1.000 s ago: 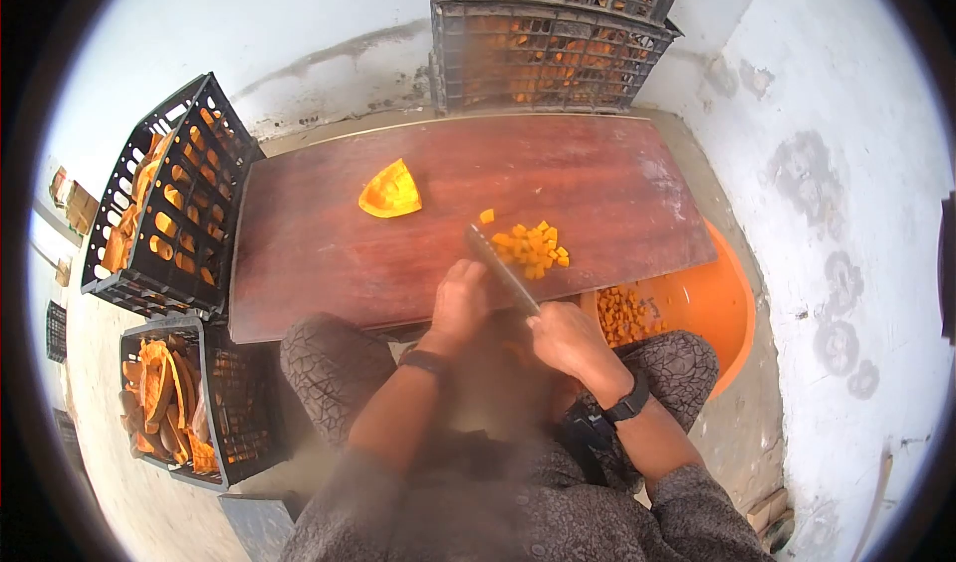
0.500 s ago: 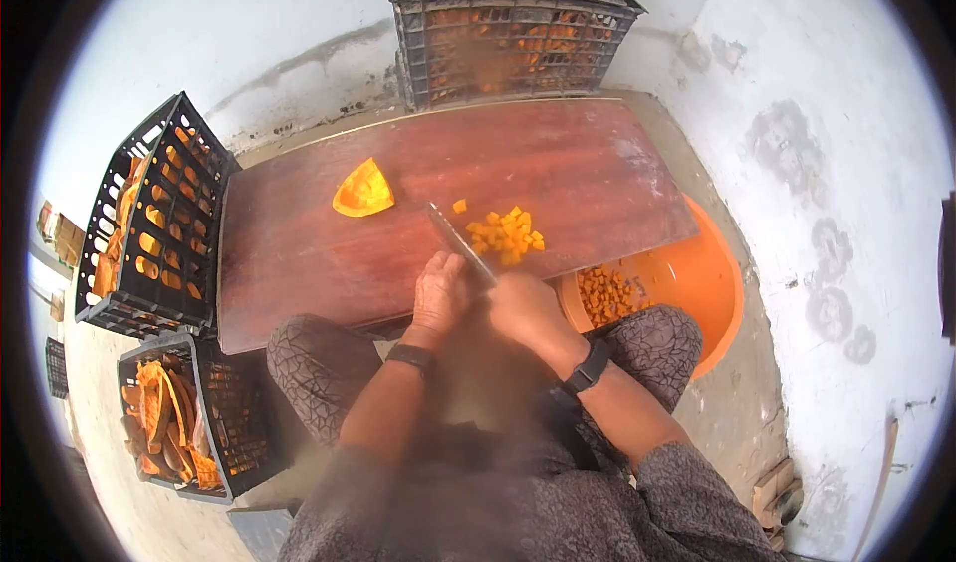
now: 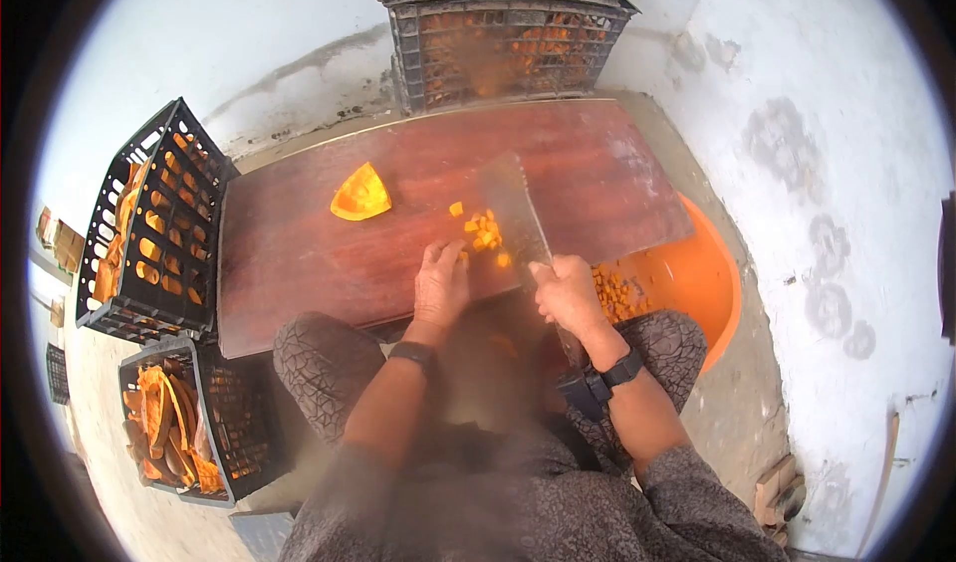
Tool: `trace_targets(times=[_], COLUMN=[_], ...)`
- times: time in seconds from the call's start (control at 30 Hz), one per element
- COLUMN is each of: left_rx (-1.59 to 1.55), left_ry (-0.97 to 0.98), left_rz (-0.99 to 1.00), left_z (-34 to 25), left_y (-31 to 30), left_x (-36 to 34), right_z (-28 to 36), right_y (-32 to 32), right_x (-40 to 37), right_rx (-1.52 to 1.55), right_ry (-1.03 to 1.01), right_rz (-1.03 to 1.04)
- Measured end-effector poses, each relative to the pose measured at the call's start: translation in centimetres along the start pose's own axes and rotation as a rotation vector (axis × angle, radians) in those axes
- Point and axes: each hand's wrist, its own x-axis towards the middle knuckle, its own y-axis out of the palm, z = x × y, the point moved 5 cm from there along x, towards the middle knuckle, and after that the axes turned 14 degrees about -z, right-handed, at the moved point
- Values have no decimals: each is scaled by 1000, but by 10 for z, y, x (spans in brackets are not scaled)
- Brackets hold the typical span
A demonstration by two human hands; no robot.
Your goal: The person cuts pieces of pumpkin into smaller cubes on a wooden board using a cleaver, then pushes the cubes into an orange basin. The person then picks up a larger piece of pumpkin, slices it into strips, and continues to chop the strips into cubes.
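Observation:
My right hand [image 3: 570, 295] is closed round the handle of a broad-bladed knife [image 3: 520, 209], its blade pointing away over the table. Left of the blade lies a small heap of orange pumpkin cubes [image 3: 484, 231], one of them slightly apart. My left hand [image 3: 441, 285] is beside the heap at the near table edge, fingers loosely bent, with a cube close to the fingertips; I see no firm grip. Further back on the left sits a larger pumpkin wedge [image 3: 362, 194].
The reddish table [image 3: 289, 263] spans in front of me. An orange basin [image 3: 712, 283] holding cubes stands under its right edge. Black crates of pumpkin pieces stand at the left [image 3: 149, 293], lower left [image 3: 214, 423] and back [image 3: 408, 54]. White walls enclose the corner.
The knife has moved right across the cubes and now points more straight ahead. Fewer cubes lie on the table. My left hand has come off the blade area and turned toward the remaining cubes.

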Motion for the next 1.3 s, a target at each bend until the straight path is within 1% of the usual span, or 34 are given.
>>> trace_targets(times=[0.03,0.07,0.13,0.17,0.23,0.27,0.3,0.37,0.4,0.5,0.53,0.57,0.6,0.67,0.77,0.83,0.9,0.97,1.1,1.17,1.3], left_rx=[0,-3,37,31,88,104,97,115,89,78,66,62,72,80,163,213,247,278,262,241,104], left_ry=[-98,-95,52,53,82,41,42,68,8,-14,-58,-58,-33,-8,12,58,55,49,26,21,5], left_rz=[33,41,-80,-74,-142,-109,-102,-150,-109,-83,-34,-31,-17,-3,36,61,94,118,140,143,148], left_z=[2,4,7,11,13,17,18,16,20,22,22,25,27,31,30,26,24,22,21,20,14], left_y=[2,4,1,4,6,9,11,13,16,23,26,29,33,41,48,50,52,56,60,64,71], left_x=[0,2,7,8,13,14,17,22,24,32,35,37,39,40,39,38,38,37,37,38,37], right_z=[0,-2,-13,-19,-26,-30,-34,-44,-49,-67,-74,-81,-87,-94,-93,-101,-105,-107,-106,-101,-99], right_y=[-5,-8,-15,-19,-27,-31,-33,-36,-38,-39,-38,-39,-40,-37,-37,-31,-27,-20,0,10,25], right_x=[-2,-4,-3,-3,-6,-8,-10,-13,-14,-14,-13,-12,-12,-13,-19,-19,-17,-18,-15,-13,-10], right_rx=[82,164,216,266,267,271,269,262,261,333,396,459,459,559,610,642,676,704,728,773,755], right_ry=[97,193,245,288,314,338,343,396,402,462,481,499,500,529,572,570,565,631,585,509,501], right_rz=[-18,-38,-58,-73,-93,-108,-115,-83,-90,-101,-88,-74,-77,-2,-5,13,28,51,79,105,118])
